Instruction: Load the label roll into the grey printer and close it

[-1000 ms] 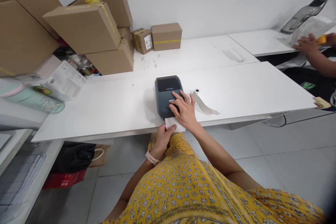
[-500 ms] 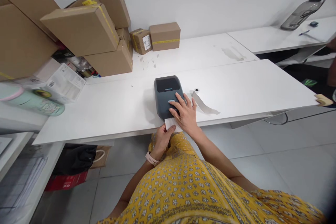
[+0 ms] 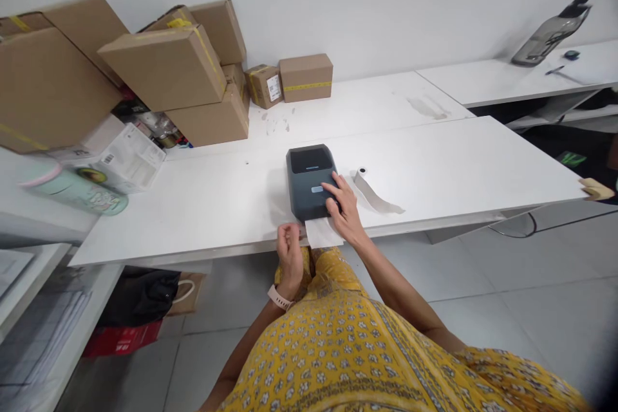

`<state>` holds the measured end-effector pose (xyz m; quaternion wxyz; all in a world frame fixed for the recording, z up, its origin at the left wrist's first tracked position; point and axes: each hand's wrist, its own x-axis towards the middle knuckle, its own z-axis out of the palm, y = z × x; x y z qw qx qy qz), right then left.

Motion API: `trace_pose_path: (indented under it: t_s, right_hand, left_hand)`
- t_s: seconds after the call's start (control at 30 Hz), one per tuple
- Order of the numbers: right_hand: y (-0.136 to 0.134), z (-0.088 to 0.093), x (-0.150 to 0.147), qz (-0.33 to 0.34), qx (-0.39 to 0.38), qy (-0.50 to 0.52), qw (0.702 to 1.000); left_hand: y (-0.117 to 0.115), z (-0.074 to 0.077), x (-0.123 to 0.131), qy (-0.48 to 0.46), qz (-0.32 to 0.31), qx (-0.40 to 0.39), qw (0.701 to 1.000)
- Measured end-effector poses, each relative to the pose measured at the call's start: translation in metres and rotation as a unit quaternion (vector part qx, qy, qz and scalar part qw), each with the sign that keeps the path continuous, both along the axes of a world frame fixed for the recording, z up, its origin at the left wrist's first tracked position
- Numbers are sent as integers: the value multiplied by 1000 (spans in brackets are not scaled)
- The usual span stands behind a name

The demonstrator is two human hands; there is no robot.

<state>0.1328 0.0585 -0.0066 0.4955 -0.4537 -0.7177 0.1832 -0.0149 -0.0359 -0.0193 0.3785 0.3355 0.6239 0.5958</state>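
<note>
A dark grey label printer (image 3: 306,196) lies at the desk's front edge, its darker window towards the back. From its front a strip of white paper (image 3: 322,233) sticks out over the edge. My right hand (image 3: 345,211) rests on the printer's right side, fingers apart, the index fingertip near the light button. Just left of the paper, my left hand (image 3: 290,254) is curled in a loose fist, apart from the strip, with nothing visible in it. Right of the printer stands a small paper roll (image 3: 362,172) with a loose tail trailing along the desk.
Cardboard boxes (image 3: 164,74) are stacked at the back left, beside a mint green bottle (image 3: 91,196). Two smaller boxes, one plain-sided (image 3: 306,77), stand by the wall. A grey water bottle (image 3: 548,38) is far right. A person's part shows at the right edge.
My left hand has let go of the paper strip and moved a little left, its fingers curling. My right index finger has drawn back slightly on the printer. The camera view has shifted slightly.
</note>
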Motion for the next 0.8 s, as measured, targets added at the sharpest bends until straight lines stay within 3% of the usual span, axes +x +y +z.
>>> trace_pose_path:
  t_s: [0.07,0.23,0.5,0.8]
  right_hand:
    - [-7,-16,2,-9,-31,82,996]
    - [-16,-37,0,-35,-97,172,980]
    - [-18,-43,-4,-45,-126,233,963]
    - [-21,-30,-12,-46,-189,328,924]
  left_hand:
    - [5,7,-6,27,19,37,999]
    - [28,9,-8,6,-68,73,995]
    - [31,1,-5,-19,-72,94,993]
    - [33,-12,4,-13,-52,110,992]
